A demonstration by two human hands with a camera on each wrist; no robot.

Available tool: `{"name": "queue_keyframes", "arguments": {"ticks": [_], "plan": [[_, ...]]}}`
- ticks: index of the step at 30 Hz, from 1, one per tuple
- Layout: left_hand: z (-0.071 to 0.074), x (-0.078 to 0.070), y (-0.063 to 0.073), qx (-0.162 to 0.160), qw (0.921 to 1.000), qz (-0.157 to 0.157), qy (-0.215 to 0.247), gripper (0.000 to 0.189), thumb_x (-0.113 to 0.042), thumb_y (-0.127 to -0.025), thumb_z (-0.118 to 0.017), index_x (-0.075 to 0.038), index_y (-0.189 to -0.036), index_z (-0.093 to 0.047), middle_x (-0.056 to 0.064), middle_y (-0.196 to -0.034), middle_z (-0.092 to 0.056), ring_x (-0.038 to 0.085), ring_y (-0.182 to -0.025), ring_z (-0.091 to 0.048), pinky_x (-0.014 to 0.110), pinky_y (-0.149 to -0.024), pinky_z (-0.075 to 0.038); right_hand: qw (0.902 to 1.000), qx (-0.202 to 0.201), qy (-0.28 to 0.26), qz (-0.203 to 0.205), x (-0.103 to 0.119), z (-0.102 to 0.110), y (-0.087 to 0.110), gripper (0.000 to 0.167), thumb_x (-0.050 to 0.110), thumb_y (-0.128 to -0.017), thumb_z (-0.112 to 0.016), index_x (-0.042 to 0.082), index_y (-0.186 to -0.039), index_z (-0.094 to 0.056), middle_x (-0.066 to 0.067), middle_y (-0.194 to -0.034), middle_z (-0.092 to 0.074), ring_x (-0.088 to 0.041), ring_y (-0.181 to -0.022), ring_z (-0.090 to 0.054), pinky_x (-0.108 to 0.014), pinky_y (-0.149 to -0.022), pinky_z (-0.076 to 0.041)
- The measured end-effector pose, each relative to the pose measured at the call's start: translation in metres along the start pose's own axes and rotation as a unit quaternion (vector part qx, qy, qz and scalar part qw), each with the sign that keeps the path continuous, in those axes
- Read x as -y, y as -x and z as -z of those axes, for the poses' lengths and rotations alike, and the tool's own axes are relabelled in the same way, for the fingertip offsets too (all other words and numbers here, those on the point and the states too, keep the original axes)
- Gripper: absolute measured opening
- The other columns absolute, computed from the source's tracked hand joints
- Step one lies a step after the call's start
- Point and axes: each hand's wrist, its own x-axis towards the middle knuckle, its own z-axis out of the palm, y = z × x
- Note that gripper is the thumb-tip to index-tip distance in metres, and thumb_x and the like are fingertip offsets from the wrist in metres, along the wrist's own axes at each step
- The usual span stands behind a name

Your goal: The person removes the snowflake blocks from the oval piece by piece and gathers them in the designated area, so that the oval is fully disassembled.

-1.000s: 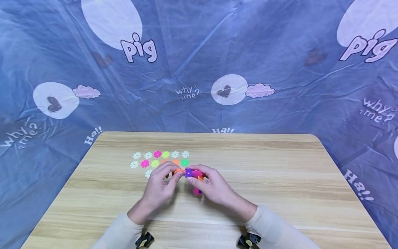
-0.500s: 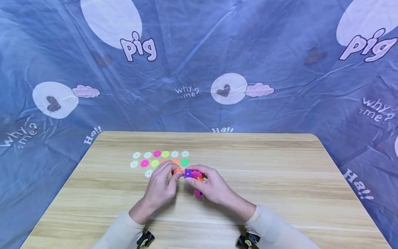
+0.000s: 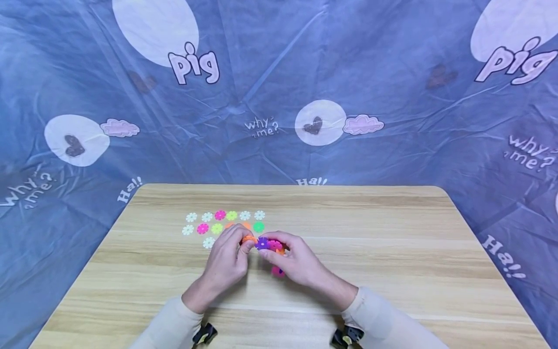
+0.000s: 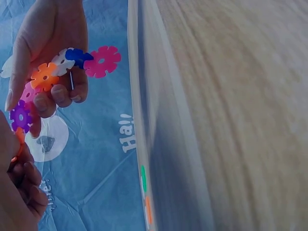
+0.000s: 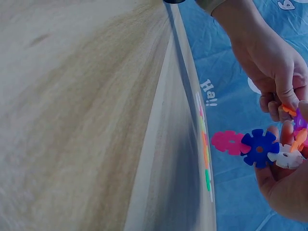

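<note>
Both hands hold a chain of slotted, flower-shaped plastic discs above the table. In the head view, my left hand (image 3: 226, 257) pinches the orange disc (image 3: 249, 239) at one end between thumb and fingers. Joined to that is a purple disc (image 3: 262, 243), where my right hand (image 3: 301, 257) has its thumb and fingers around the chain. A pink disc (image 3: 275, 245) follows, partly covered by the right hand. Beyond it in the wrist views come another orange disc (image 4: 45, 77), a white disc (image 5: 287, 159), a blue disc (image 5: 260, 149) and a pink end disc (image 5: 227, 142), which hangs free.
Loose discs lie flat in rows on the wooden table (image 3: 370, 232), left of centre: several white discs (image 3: 191, 217), pink discs (image 3: 202, 228), yellow discs (image 3: 216, 228) and a green disc (image 3: 258, 227). Orange ones are partly behind the left hand. A blue printed cloth (image 3: 261, 160) hangs behind.
Both hands keep their hold and stay almost in place. The purple disc has shifted slightly left, and the pink disc at the chain's hanging end sits slightly lower.
</note>
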Motion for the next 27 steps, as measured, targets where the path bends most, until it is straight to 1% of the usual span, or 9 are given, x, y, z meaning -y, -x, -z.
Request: {"name": "queue_keyframes", "arguments": {"ticks": [3, 6, 8, 12, 15, 18, 21, 24, 27], "plan": [[0.001, -0.001, 0.000, 0.003, 0.9999, 0.011, 0.009, 0.012, -0.003, -0.096, -0.074, -0.007, -0.093, -0.063, 0.001, -0.086, -0.064, 0.014, -0.083, -0.059, 0.032, -0.076, -0.053, 1.0000, -0.002, 0.004, 0.004, -0.001, 0.000, 0.000, 0.043, 0.022, -0.104, -0.074, 0.004, -0.141, -0.067, -0.019, -0.124, -0.073, -0.025, -0.078, -0.073, -0.037, -0.063, -0.064], [0.002, -0.001, 0.001, 0.006, 0.9994, 0.026, 0.022, 0.012, -0.003, -0.097, -0.074, -0.008, -0.093, -0.063, 0.000, -0.087, -0.063, 0.012, -0.085, -0.059, 0.031, -0.076, -0.053, 1.0000, -0.004, 0.000, 0.002, -0.002, 0.000, 0.000, 0.044, 0.021, -0.104, -0.073, 0.003, -0.143, -0.066, -0.020, -0.123, -0.073, -0.025, -0.079, -0.073, -0.042, -0.062, -0.064], [0.003, -0.002, 0.001, 0.010, 0.9989, 0.037, 0.027, 0.012, -0.003, -0.098, -0.073, -0.008, -0.093, -0.064, -0.001, -0.087, -0.063, 0.011, -0.085, -0.058, 0.031, -0.076, -0.054, 0.9999, -0.008, 0.005, 0.004, -0.002, 0.000, 0.000, 0.044, 0.021, -0.104, -0.074, 0.003, -0.143, -0.066, -0.019, -0.124, -0.073, -0.021, -0.083, -0.073, -0.041, -0.065, -0.065], [0.005, -0.001, 0.003, 0.014, 0.9978, 0.057, 0.031, 0.012, -0.002, -0.098, -0.073, -0.009, -0.094, -0.064, -0.002, -0.087, -0.062, 0.009, -0.084, -0.056, 0.031, -0.075, -0.055, 0.9998, -0.014, 0.012, 0.011, -0.001, 0.001, 0.000, 0.043, 0.020, -0.103, -0.074, 0.003, -0.142, -0.066, -0.017, -0.123, -0.075, -0.014, -0.089, -0.071, -0.031, -0.072, -0.064], [0.007, 0.000, 0.005, 0.014, 0.9967, 0.072, 0.034, 0.012, -0.001, -0.097, -0.075, -0.009, -0.095, -0.066, -0.002, -0.088, -0.062, 0.008, -0.085, -0.056, 0.032, -0.075, -0.055, 0.9997, -0.016, 0.016, 0.014, -0.001, 0.001, 0.000, 0.043, 0.020, -0.103, -0.074, 0.003, -0.142, -0.067, -0.016, -0.123, -0.075, -0.013, -0.092, -0.070, -0.026, -0.074, -0.062], [0.011, 0.001, 0.006, 0.022, 0.9935, 0.105, 0.040, 0.012, -0.001, -0.097, -0.076, -0.011, -0.097, -0.070, -0.004, -0.090, -0.064, 0.007, -0.084, -0.055, 0.028, -0.072, -0.053, 0.9997, -0.016, 0.015, 0.008, -0.001, 0.002, 0.001, 0.044, 0.021, -0.103, -0.074, 0.004, -0.143, -0.066, -0.016, -0.124, -0.075, -0.015, -0.095, -0.070, -0.027, -0.075, -0.063], [0.016, 0.004, 0.005, 0.038, 0.9878, 0.146, 0.039, 0.008, -0.004, -0.097, -0.078, -0.012, -0.098, -0.076, -0.006, -0.090, -0.067, 0.006, -0.083, -0.056, 0.024, -0.069, -0.051, 0.9997, -0.017, 0.016, 0.003, -0.002, 0.002, 0.001, 0.044, 0.021, -0.103, -0.074, 0.005, -0.143, -0.066, -0.016, -0.124, -0.074, -0.016, -0.097, -0.070, -0.027, -0.077, -0.063], [0.020, 0.011, 0.004, 0.054, 0.9816, 0.181, 0.027, 0.001, -0.009, -0.097, -0.080, -0.010, -0.096, -0.080, -0.004, -0.090, -0.073, 0.007, -0.080, -0.059, 0.023, -0.069, -0.051, 0.9997, -0.018, 0.017, 0.005, -0.002, 0.003, 0.001, 0.044, 0.020, -0.103, -0.074, 0.005, -0.143, -0.066, -0.015, -0.124, -0.075, -0.016, -0.098, -0.069, -0.027, -0.078, -0.063], [0.024, 0.019, 0.003, 0.070, 0.9740, 0.215, 0.014, 0.004, -0.009, -0.096, -0.079, -0.007, -0.096, -0.083, 0.000, -0.093, -0.077, 0.011, -0.081, -0.064, 0.026, -0.072, -0.055, 0.9997, -0.017, 0.017, 0.008, -0.003, 0.003, 0.001, 0.043, 0.019, -0.103, -0.074, 0.005, -0.142, -0.067, -0.015, -0.124, -0.075, -0.015, -0.099, -0.069, -0.025, -0.079, -0.063]]}}
